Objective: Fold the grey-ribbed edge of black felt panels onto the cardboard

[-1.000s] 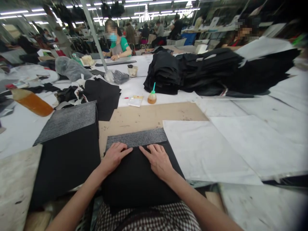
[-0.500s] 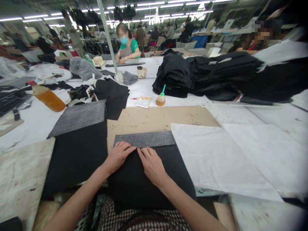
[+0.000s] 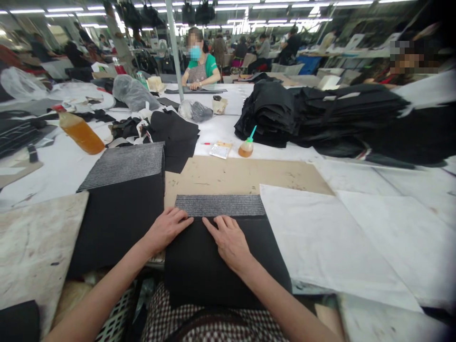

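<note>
A black fabric panel [image 3: 203, 270] lies in front of me, its lower part hanging over the table edge towards my lap. Along its top runs a grey ribbed strip [image 3: 223, 205]. My left hand [image 3: 166, 229] rests at the left end of the seam between the two, fingers laid on the material and thumb pointing inward. To its right, my right hand [image 3: 230, 240] lies flat on the black part, index finger stretched to the seam. A small gap separates the hands. Neither grips anything. Beside them on the left is a stack of similar black pieces [image 3: 121, 223] with ribbed tops.
Tan cardboard [image 3: 249, 173] lies beneath the panel, white sheets [image 3: 320, 228] to the right. Beyond stand a small bottle [image 3: 245, 148] with a green spout and a black fabric pile [image 3: 320, 111]. An amber bottle [image 3: 83, 135] leans at left. A masked co-worker [image 3: 201, 66] sits opposite.
My hands have drawn slightly apart along the seam, the left one moving outward. The whole scene has shifted a little to the right as my head turned.
</note>
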A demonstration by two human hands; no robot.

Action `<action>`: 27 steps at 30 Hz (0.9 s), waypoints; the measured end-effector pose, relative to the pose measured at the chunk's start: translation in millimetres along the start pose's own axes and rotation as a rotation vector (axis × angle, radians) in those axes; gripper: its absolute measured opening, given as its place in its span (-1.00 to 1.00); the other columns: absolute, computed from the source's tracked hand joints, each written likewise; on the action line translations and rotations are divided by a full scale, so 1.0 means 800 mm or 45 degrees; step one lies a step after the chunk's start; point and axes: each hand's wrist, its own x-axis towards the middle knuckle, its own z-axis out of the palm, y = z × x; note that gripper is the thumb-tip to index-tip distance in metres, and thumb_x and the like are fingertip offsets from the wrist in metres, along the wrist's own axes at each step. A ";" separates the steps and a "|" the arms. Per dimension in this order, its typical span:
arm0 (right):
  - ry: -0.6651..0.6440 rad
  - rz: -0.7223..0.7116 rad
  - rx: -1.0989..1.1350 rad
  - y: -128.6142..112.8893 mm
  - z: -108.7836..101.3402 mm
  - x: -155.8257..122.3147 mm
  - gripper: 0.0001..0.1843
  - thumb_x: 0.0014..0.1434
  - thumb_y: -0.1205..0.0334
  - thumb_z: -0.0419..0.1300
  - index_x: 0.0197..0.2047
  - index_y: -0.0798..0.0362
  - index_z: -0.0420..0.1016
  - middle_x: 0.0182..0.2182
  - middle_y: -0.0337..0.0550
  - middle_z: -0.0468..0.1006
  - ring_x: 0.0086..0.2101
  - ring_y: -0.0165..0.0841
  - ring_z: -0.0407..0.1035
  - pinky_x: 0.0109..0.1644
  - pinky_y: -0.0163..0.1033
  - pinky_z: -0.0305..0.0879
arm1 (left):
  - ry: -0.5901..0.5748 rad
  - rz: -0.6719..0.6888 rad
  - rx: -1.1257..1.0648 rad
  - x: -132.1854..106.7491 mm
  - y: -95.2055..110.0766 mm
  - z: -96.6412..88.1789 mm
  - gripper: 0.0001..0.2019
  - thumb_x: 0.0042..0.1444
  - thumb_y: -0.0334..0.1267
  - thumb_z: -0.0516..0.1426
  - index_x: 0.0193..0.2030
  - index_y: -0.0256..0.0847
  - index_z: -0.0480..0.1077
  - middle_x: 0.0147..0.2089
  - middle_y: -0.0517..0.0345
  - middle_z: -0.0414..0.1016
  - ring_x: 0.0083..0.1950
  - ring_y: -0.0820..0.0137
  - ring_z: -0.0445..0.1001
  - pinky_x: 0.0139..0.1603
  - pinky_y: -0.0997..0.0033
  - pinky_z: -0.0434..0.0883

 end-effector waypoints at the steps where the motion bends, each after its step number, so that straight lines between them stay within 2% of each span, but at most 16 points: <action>1: -0.006 -0.006 -0.005 -0.001 -0.003 0.002 -0.38 0.22 0.49 0.07 0.33 -0.01 0.22 -0.09 -0.01 0.38 -0.06 -0.15 0.21 0.05 -0.04 0.19 | -0.008 0.014 0.028 0.000 0.001 -0.002 -0.67 0.33 -0.39 0.00 0.18 -0.17 0.35 -0.05 0.02 0.40 -0.01 0.28 0.31 0.11 0.18 0.26; 6: 0.058 0.001 -0.018 -0.020 -0.010 0.019 -0.55 0.25 0.45 0.07 0.20 0.06 0.37 0.01 0.05 0.37 0.03 -0.11 0.18 0.13 0.00 0.14 | -0.004 -0.025 -0.004 -0.003 0.001 -0.004 -0.66 0.33 -0.39 0.01 0.20 -0.11 0.34 -0.01 0.03 0.40 0.03 0.29 0.32 0.12 0.20 0.25; 9: 0.099 -0.063 0.040 -0.039 0.003 0.029 -0.52 0.25 0.48 0.05 0.23 0.11 0.33 0.04 0.06 0.37 0.02 -0.14 0.19 0.11 -0.07 0.18 | 0.050 -0.160 -0.132 -0.007 -0.003 0.001 -0.66 0.33 -0.38 0.01 0.19 -0.03 0.35 0.05 0.07 0.38 0.06 0.32 0.32 0.10 0.26 0.28; 14: 0.115 -0.037 0.117 -0.052 0.027 0.033 -0.45 0.28 0.46 0.03 0.32 0.12 0.22 -0.04 0.04 0.40 -0.06 -0.17 0.22 0.05 -0.08 0.21 | 0.167 -0.372 -0.366 -0.021 -0.016 0.004 -0.77 0.35 -0.26 0.03 0.06 -0.12 0.42 -0.06 0.10 0.44 -0.01 0.38 0.36 0.00 0.38 0.34; 18: 0.097 -0.033 0.110 -0.051 0.028 0.034 -0.39 0.26 0.46 0.05 0.36 0.03 0.18 -0.03 0.02 0.39 -0.07 -0.17 0.21 0.01 -0.08 0.22 | 0.146 -0.344 -0.385 -0.032 -0.024 -0.002 -0.79 0.36 -0.26 0.01 -0.02 -0.11 0.47 -0.12 0.14 0.44 -0.08 0.40 0.34 -0.08 0.43 0.32; 22: 0.081 -0.040 0.080 -0.052 0.026 0.036 -0.38 0.24 0.45 0.08 0.35 -0.04 0.21 -0.04 0.01 0.38 -0.06 -0.16 0.20 -0.01 -0.07 0.21 | 0.090 -0.261 -0.220 -0.037 -0.024 -0.005 -0.73 0.36 -0.36 -0.02 0.05 -0.09 0.44 -0.08 0.11 0.43 -0.09 0.37 0.32 -0.07 0.36 0.28; 27: 0.062 -0.076 0.059 -0.054 0.019 0.039 -0.40 0.23 0.47 0.06 0.33 0.00 0.22 -0.06 0.01 0.38 -0.08 -0.15 0.20 -0.01 -0.06 0.20 | 0.019 -0.134 -0.020 -0.039 -0.020 -0.011 -0.72 0.34 -0.39 -0.01 0.10 -0.15 0.39 -0.05 0.04 0.43 -0.05 0.32 0.32 0.00 0.27 0.26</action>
